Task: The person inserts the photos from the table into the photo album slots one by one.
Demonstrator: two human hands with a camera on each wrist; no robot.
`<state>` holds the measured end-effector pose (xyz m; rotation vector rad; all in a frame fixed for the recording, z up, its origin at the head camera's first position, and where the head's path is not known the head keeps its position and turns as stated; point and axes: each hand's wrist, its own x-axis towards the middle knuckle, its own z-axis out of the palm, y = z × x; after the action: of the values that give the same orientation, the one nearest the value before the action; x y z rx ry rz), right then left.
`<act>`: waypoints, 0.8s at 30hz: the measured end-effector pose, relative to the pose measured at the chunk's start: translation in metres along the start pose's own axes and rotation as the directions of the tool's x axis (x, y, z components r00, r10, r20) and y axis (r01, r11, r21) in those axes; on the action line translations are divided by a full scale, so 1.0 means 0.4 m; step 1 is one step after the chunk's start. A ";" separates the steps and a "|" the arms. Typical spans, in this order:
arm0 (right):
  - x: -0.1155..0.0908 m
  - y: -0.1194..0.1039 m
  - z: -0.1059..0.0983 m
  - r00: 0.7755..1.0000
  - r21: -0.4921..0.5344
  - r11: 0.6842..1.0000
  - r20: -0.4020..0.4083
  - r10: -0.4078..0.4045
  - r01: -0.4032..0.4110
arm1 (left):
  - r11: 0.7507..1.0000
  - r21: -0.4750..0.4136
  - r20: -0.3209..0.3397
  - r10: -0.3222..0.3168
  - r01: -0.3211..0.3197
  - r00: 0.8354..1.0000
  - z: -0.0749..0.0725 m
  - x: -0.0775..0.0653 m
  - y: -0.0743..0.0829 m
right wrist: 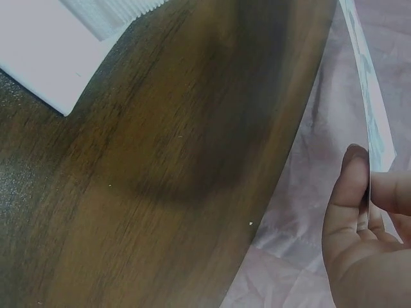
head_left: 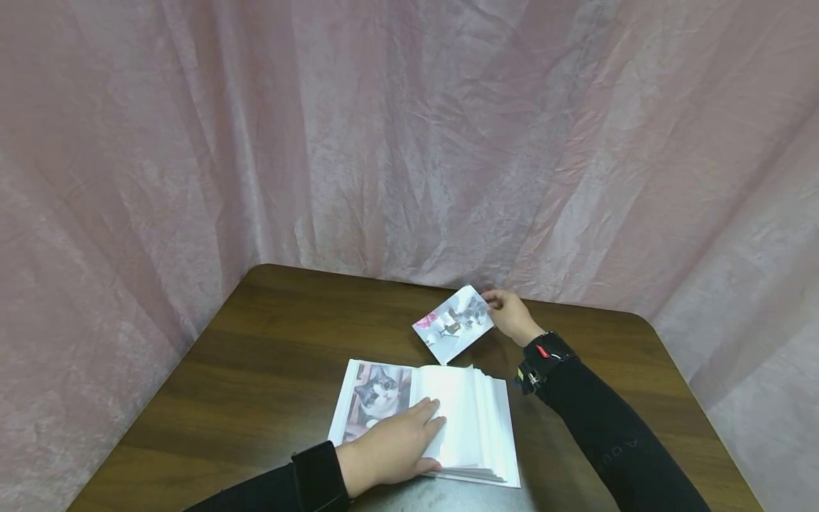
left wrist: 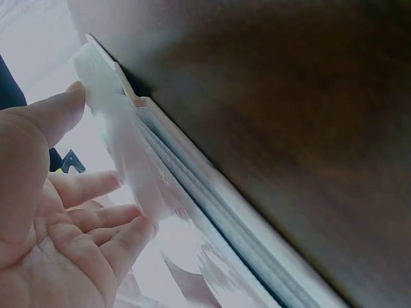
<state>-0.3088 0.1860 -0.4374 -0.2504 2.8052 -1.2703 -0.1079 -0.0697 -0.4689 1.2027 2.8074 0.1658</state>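
Observation:
A photo album [head_left: 451, 419] lies spread on the table, with a cat picture [head_left: 382, 392] in its left page and blank white sleeves on the right. My left hand [head_left: 393, 446] rests across the middle of the album, fingers extended; in the left wrist view its fingertips [left wrist: 138, 224] touch the glossy page. Beyond the album, a loose photo print [head_left: 456, 323] with cats and a pink patch is held tilted by my right hand [head_left: 510, 315]. In the right wrist view, thumb and fingers pinch the edge of this print [right wrist: 372, 90].
The brown wooden table [head_left: 275, 341] has rounded far corners. Behind it hangs a pink curtain [head_left: 409, 142], close to the far edge. A corner of the album cover [right wrist: 51, 58] shows at the upper left of the right wrist view.

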 end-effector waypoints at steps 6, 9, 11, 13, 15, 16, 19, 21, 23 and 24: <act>-0.002 0.000 0.002 0.996 0.029 1.000 0.087 0.004 -0.006 | 1.000 0.013 -0.010 0.003 -0.003 1.000 0.002 -0.002 -0.002; 0.000 -0.001 0.000 0.993 0.009 1.000 0.114 -0.008 0.007 | 1.000 0.025 -0.016 0.003 -0.002 1.000 0.003 -0.001 0.000; 0.003 -0.002 -0.002 0.992 -0.016 0.999 0.126 -0.029 0.032 | 1.000 0.027 -0.016 -0.002 0.003 1.000 0.003 -0.001 0.001; 0.006 -0.005 -0.004 0.989 -0.034 0.998 0.137 -0.048 0.054 | 1.000 0.030 -0.015 -0.007 0.008 1.000 0.003 -0.001 0.002; 0.011 -0.008 -0.006 0.987 -0.043 0.997 0.148 -0.060 0.067 | 1.000 0.029 -0.016 -0.009 0.010 1.000 0.003 -0.002 0.003; 0.014 -0.009 -0.007 0.987 -0.042 0.997 0.150 -0.064 0.071 | 1.000 0.030 -0.017 -0.009 0.010 1.000 0.003 -0.002 0.004; 0.020 -0.016 -0.014 0.983 -0.045 0.995 0.164 -0.080 0.088 | 1.000 0.026 -0.017 -0.007 0.007 1.000 0.001 -0.003 0.006; 0.024 -0.024 -0.019 0.981 -0.052 0.994 0.174 -0.088 0.099 | 1.000 0.024 -0.014 -0.006 0.007 1.000 0.000 -0.004 0.006; 0.027 -0.033 -0.024 0.978 -0.067 0.992 0.185 -0.096 0.110 | 1.000 0.019 -0.010 -0.007 0.007 1.000 -0.001 -0.004 0.006; 0.029 -0.038 -0.026 0.976 -0.077 0.990 0.191 -0.105 0.122 | 1.000 0.018 -0.006 -0.007 0.007 1.000 -0.002 -0.004 0.007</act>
<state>-0.3197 0.1822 -0.4189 -0.5128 2.7229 -1.0808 -0.1051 -0.0690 -0.4678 1.1977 2.8239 0.1433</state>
